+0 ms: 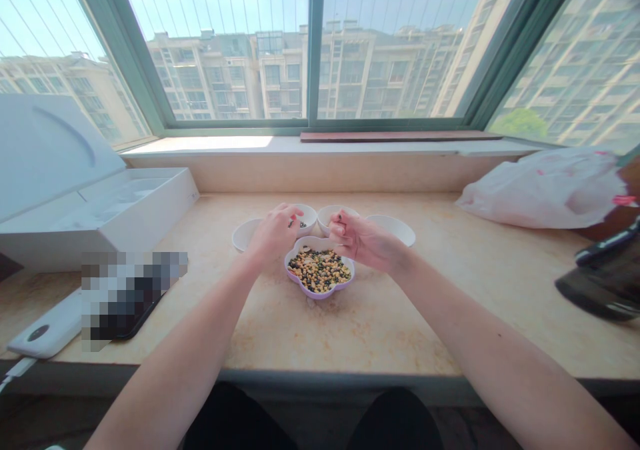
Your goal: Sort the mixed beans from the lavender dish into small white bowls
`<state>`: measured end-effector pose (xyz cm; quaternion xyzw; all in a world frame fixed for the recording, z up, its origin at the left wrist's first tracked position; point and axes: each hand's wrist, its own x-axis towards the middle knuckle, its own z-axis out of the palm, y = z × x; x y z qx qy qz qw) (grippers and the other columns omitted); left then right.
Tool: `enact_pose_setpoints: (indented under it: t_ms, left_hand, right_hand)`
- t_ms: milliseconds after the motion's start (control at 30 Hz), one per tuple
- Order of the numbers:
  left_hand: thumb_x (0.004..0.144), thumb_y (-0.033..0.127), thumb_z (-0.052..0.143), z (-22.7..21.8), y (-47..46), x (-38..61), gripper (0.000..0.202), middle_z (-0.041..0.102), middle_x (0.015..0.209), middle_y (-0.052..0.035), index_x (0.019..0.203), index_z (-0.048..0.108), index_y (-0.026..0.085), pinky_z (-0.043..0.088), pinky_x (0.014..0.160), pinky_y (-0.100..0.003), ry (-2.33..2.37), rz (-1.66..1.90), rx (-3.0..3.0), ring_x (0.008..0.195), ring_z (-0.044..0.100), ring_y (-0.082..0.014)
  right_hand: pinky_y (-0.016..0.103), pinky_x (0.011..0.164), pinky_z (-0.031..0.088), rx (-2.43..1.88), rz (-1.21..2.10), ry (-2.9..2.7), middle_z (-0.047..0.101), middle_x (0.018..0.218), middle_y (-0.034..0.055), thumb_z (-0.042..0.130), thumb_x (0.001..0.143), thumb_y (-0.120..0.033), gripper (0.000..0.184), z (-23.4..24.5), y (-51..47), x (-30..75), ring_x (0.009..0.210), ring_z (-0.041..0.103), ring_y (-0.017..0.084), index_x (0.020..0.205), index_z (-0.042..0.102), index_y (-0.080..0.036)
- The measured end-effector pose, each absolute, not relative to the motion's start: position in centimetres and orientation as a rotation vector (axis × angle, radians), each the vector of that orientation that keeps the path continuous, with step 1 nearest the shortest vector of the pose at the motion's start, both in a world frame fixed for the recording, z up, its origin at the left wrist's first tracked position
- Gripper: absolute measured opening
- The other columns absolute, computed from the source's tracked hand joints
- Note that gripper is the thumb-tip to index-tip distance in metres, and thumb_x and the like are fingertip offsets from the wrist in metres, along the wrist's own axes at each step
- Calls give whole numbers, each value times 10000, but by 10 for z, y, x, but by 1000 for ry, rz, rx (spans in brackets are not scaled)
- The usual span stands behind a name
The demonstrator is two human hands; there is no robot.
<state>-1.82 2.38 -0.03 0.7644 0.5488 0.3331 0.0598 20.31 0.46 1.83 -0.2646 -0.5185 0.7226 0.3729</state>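
Observation:
A purple flower-shaped bowl (320, 296) sits between my forearms, full of mixed black, yellow, green and pale beans (320, 269). My left hand (274, 234) is over the near-left side of a small white bowl (310, 215) that holds a few dark beans (302, 224). Its fingers are curled together, and what they hold, if anything, is hidden. Palm turned up, my right hand (361, 238) pinches a small dark bean (340, 218) in front of a second white bowl (326, 215). That bowl's inside is mostly covered by the hand.
White dishes stand at left (242, 235) and right (397, 229). An open white box (150, 210), a white power bank (47, 323) and a partly blurred dark phone (137, 320) lie left. A plastic bag (545, 190) and a dark container (600, 280) are right; a window (313, 50) is behind.

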Motion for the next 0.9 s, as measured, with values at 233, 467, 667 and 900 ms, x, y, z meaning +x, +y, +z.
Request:
enact_pose_setpoints:
  t_ms: [233,467,667,900]
  left_hand:
    - [967,280,624,11,7,-3,240,724,960,-30,1174,731,224,533,858,-295,1317,1189,2365,853,665,-154]
    - [944,276,695,7,-4,8,153,709,922,-20,1073,764,234,526,782,-255,1161,1292,2402,801,645,-129]
    - [977,279,644,5,-3,8,153,719,934,-25,1052,772,242,524,784,-257,1197,1342,2422,815,662,-133]
    - [1008,280,552,5,16,-7,245,743,1032,-61,1100,772,227,535,899,-318,1546,1239,2349,919,691,-187]
  right_hand:
    - [212,524,326,-771,1793,-1311,399,719,-55,736,860,-525,368,12,7,199,609,333,100,878,525,-225]
    - [219,507,295,-725,1828,-1338,404,709,-66,844,758,-541,450,6,5,193,588,306,81,955,641,-191]
    - [235,514,307,-792,1653,-1466,419,675,-57,719,840,-649,476,4,8,191,566,337,87,908,637,-185]
    - [306,758,457,-1287,458,-2264,748,966,84,537,976,-278,241,6,10,201,841,644,197,962,759,-186]
